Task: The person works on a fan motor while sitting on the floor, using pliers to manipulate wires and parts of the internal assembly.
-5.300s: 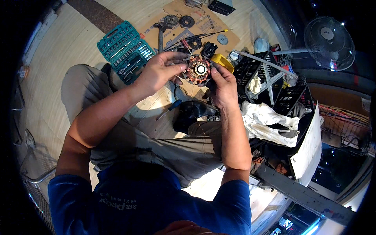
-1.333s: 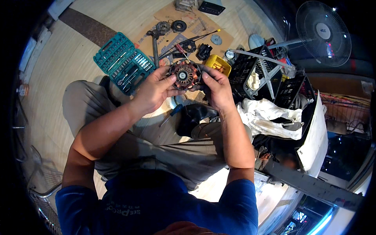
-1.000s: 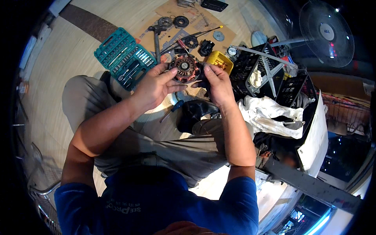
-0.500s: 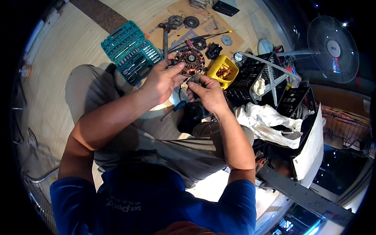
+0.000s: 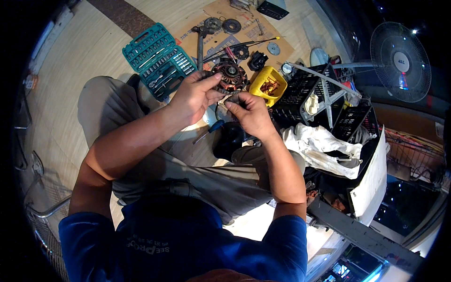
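Observation:
My left hand [image 5: 193, 96] grips a round motor part with copper windings [image 5: 230, 75] by its left and lower edge. A shaft or hub shows at the part's centre. Just below it, my right hand [image 5: 250, 112] has its thumb and fingers pinched together near the lower rim; whatever sits between those fingertips is hidden. A red-handled screwdriver [image 5: 230, 52] lies behind the part. Right of the part is a cut-open yellow plastic container [image 5: 264, 90] with copper wire scraps [image 5: 270, 87] in it. On the floor below my hands lies a blue-handled screwdriver [image 5: 215, 126].
An open green socket set [image 5: 149, 44] lies at the left, a hammer [image 5: 200, 49] beside it. Flattened cardboard [image 5: 282, 40] carries black discs [image 5: 230, 26] and other parts. To the right stand black crates [image 5: 293, 101], a white cloth [image 5: 319, 148] and a fan [image 5: 400, 62].
The motor part has tilted slightly in my left hand, so its face shows at a different angle. My right hand keeps its pinch close to the rim, fingers slightly shifted.

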### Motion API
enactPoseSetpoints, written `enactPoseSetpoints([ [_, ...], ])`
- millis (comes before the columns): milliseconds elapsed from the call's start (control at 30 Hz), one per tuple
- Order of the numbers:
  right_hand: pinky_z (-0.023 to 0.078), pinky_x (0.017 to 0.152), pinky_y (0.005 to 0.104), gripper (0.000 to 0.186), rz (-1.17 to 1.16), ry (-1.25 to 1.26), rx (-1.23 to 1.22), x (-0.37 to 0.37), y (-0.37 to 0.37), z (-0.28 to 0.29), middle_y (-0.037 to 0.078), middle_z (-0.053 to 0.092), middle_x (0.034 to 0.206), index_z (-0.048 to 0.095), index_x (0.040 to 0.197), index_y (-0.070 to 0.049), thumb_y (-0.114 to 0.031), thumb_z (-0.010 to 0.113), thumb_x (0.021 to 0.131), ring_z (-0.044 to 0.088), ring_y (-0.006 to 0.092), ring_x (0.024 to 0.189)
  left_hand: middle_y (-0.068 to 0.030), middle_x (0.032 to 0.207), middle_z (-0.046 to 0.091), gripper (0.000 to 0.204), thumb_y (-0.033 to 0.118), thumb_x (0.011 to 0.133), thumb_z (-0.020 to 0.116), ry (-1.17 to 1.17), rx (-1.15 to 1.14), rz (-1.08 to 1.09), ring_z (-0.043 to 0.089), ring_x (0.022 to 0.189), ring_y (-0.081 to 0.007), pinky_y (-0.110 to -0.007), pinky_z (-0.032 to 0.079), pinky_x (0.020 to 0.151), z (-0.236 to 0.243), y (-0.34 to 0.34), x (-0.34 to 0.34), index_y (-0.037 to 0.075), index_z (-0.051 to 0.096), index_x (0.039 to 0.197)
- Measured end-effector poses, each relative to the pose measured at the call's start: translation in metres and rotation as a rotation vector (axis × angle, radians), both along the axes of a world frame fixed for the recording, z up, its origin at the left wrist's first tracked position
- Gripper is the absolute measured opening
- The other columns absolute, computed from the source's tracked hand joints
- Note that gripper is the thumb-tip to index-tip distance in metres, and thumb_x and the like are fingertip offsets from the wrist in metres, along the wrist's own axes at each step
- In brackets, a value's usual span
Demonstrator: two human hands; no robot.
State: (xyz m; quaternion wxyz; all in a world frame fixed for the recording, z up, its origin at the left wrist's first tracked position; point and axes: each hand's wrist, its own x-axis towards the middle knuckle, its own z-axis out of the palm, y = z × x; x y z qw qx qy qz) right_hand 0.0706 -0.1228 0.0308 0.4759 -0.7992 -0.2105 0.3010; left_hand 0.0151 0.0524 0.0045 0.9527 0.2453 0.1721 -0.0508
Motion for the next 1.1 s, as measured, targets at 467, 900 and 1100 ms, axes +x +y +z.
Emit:
enactPoseSetpoints([
  [467,0.045,0.055,0.0288,0.013,0.079,-0.053,-0.04,0.0,-0.001,0.004,0.004,0.059,0.065,0.062,0.085,0.002,-0.01,0.065,0.088,0.051,0.0127,0.057,-0.0141,0.109,0.066,0.03,0.026,0.097,0.054,0.059,0.005,-0.068,0.065,0.097,-0.0259,-0.04,0.049,0.091,0.001,0.002,-0.001,0.003,0.057,0.117],
  [900,0.039,0.045,0.0207,0.017,0.026,0.429,0.091,0.0,-0.001,0.008,-0.001,0.055,0.061,0.06,0.086,-0.004,-0.019,0.065,0.092,0.05,0.0063,0.048,-0.014,0.109,0.066,0.034,0.028,0.096,0.055,0.025,-0.036,-0.054,0.064,0.103,-0.0266,-0.042,0.045,0.099,-0.009,0.009,0.009,0.0,0.056,0.116],
  [1100,0.043,0.049,0.0203,0.018,0.111,0.429,0.028,0.004,-0.006,0.013,0.001,0.061,0.066,0.061,0.089,-0.003,-0.02,0.063,0.093,0.056,0.0068,0.054,-0.0155,0.114,0.064,0.03,0.023,0.097,0.052,0.015,-0.07,-0.036,0.063,0.106,-0.0292,-0.044,0.045,0.1,-0.009,0.011,0.013,-0.001,0.054,0.116],
])
